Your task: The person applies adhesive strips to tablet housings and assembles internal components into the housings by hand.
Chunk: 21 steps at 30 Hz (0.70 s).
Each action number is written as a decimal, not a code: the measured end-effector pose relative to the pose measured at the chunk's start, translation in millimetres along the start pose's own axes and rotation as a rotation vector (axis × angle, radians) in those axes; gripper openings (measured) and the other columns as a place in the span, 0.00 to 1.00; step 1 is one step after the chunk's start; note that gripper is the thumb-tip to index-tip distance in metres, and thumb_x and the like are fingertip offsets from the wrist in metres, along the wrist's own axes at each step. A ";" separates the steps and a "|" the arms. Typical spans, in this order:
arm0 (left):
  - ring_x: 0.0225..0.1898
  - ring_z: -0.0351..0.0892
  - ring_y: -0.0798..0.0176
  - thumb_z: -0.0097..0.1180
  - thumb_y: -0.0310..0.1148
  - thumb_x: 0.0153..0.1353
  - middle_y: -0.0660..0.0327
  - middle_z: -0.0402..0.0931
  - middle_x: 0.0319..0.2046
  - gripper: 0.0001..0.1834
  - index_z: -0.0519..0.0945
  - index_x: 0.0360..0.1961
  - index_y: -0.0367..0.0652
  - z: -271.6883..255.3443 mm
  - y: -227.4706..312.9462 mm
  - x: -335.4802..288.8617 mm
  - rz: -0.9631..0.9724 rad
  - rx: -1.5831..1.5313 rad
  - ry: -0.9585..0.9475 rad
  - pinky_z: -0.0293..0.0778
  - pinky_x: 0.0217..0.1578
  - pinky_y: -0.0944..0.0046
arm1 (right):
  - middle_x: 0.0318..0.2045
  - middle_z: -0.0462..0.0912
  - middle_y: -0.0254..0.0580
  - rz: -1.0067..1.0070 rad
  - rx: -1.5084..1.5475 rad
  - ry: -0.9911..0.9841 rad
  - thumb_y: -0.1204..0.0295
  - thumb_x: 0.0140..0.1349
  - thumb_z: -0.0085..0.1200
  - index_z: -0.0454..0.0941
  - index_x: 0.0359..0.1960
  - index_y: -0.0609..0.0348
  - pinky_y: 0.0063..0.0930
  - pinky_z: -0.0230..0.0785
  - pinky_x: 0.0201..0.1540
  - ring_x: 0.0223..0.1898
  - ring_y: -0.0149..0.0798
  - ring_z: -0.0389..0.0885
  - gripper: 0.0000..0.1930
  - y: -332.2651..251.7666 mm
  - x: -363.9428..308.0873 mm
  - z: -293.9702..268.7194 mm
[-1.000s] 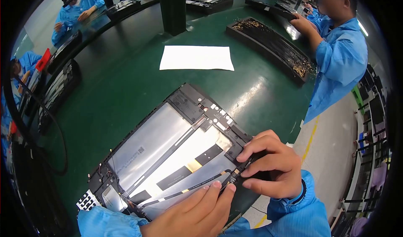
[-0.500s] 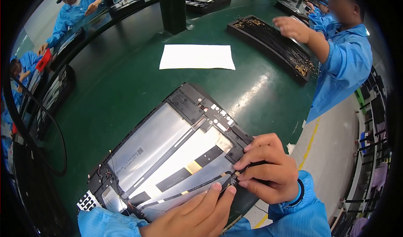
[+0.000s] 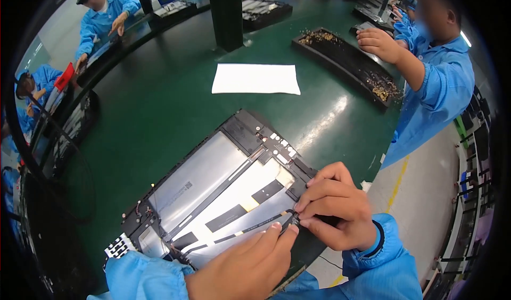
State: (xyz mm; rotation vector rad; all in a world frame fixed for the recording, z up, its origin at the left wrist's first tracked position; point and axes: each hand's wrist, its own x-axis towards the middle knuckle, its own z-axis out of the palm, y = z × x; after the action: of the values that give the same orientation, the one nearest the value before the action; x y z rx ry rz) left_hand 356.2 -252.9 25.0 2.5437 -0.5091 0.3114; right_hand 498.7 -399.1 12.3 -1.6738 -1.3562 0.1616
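Note:
An opened tablet (image 3: 199, 164) lies at a slant on the green table, its silver battery packs and black inner frame showing. Along its near side a thin black flat cable (image 3: 250, 228) runs to the right-hand edge. My right hand (image 3: 338, 207) is closed at that edge, thumb and fingertips pinched by the cable's end; what they grip is too small to make out. My left hand (image 3: 247, 265) reaches over the near side with fingers stretched out. Its fingertips rest beside the cable's end, close to my right fingertips, and its thumb is hidden.
A white sheet (image 3: 256, 79) lies beyond the tablet. Behind it stands a dark post (image 3: 225, 15). At the far right is a long black tray (image 3: 340, 68) with small gold-coloured parts, and a co-worker's hand (image 3: 379, 43) is over it. Other trays (image 3: 266, 10) stand farther back.
The view has shifted a little, so the tablet and sheet appear farther right. My right fingers have drawn closer together at the cable's end. The left hand stays on the near edge.

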 end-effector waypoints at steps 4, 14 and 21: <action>0.48 0.69 0.45 0.52 0.22 0.45 0.44 0.67 0.48 0.19 0.71 0.42 0.29 -15.2 5.0 -0.8 0.078 0.052 -0.199 0.68 0.49 0.57 | 0.31 0.77 0.37 -0.029 -0.010 0.127 0.83 0.39 0.57 0.76 0.22 0.61 0.31 0.64 0.41 0.36 0.42 0.71 0.07 -1.4 -14.2 11.3; 0.46 0.69 0.48 0.52 0.41 0.54 0.45 0.70 0.42 0.24 0.72 0.45 0.31 -79.3 -66.1 -25.5 -0.595 0.268 -0.064 0.66 0.47 0.60 | 0.43 0.74 0.51 0.328 0.409 0.222 0.81 0.45 0.56 0.74 0.35 0.66 0.33 0.65 0.45 0.45 0.46 0.72 0.12 -66.7 -76.2 40.0; 0.35 0.75 0.54 0.55 0.54 0.50 0.47 0.75 0.34 0.33 0.73 0.44 0.31 -75.5 -113.8 -34.0 -0.730 -0.113 -0.137 0.70 0.37 0.61 | 0.57 0.58 0.59 0.232 -0.179 0.068 0.63 0.49 0.59 0.58 0.54 0.70 0.41 0.53 0.56 0.56 0.51 0.59 0.35 -73.8 -65.4 89.4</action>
State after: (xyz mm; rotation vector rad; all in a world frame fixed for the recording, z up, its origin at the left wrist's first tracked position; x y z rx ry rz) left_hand 363.7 -112.4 26.5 2.4522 0.3578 -0.1558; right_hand 368.0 -405.9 -11.9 -1.9690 -1.1510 0.1183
